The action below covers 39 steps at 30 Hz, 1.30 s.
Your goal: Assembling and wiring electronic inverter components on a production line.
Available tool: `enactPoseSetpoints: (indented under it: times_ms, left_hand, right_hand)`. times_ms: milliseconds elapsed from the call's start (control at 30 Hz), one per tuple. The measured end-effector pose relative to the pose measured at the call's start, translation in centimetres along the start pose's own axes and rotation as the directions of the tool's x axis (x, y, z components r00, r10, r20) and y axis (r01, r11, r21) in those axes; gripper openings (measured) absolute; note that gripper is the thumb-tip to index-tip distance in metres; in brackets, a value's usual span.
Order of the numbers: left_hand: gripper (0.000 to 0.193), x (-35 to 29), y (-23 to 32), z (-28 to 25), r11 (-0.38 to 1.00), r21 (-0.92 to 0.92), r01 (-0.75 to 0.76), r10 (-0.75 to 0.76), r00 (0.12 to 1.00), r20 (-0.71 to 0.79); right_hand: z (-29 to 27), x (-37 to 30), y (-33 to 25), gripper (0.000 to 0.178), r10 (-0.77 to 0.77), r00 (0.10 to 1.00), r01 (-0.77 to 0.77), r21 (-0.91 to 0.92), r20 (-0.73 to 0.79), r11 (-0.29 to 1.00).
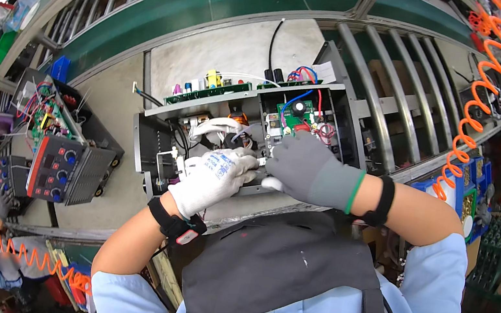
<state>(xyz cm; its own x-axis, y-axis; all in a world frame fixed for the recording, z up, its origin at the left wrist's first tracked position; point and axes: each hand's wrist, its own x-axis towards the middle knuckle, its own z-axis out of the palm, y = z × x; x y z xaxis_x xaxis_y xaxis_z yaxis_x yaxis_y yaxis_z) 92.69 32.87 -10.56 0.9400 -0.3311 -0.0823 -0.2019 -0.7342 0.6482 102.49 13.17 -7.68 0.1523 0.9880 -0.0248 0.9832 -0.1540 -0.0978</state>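
An open metal equipment chassis (142, 144) lies in front of me with its inside exposed. My left hand (216, 172), in a white glove with blue marks, reaches over its near wall, fingers bent together. From the right comes my right hand (309, 169) in a grey glove, fingers curled beside the left fingertips. Both hands meet around a small white part whose kind and hold I cannot make out. White sleeved wires (216, 127) bunch just beyond the left hand. Past the right hand sits a green circuit board (299, 108) with red and blue wires. Another long board (208, 93) runs along the far wall.
At left stands another machine (55, 171) with knobs on its front and its wiring exposed. Metal conveyor rollers (392, 90) lie to the right, near an orange coiled hose (464, 128) and blue parts bins (481, 180). A co-worker's gloved hand (4, 204) shows at far left.
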Motion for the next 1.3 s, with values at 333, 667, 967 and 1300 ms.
enactPoseSetpoints:
  times_ms: [333, 667, 967, 1300]
  left_hand:
    - [0.023, -0.3, -1.4, 0.9, 0.991, -0.135, -0.016, -0.006, 0.986, -0.166]
    - [0.025, 0.5, -0.6, 1.4, 0.977, 0.124, 0.174, -0.160, 0.980, -0.115]
    - [0.011, 1.7, 0.4, 0.5, 0.949, 0.248, 0.194, -0.218, 0.973, 0.076]
    - [0.013, 0.6, 1.4, 1.6, 0.952, 0.211, 0.220, -0.196, 0.972, -0.129]
  right_hand:
    - [0.6, 2.4, -1.5, 0.041, 0.470, 0.722, -0.662, 0.704, 0.507, 0.257]
    - [4.1, -6.8, 1.3, 0.019, 0.394, 0.852, -0.254, 0.388, -0.344, 0.886]
    - [4.7, -7.8, 1.5, 0.013, 0.392, 0.767, -0.098, 0.512, -0.508, 0.854]
    - [4.2, -6.6, 1.3, 0.015, 0.365, 0.796, -0.118, 0.468, -0.483, 0.876]
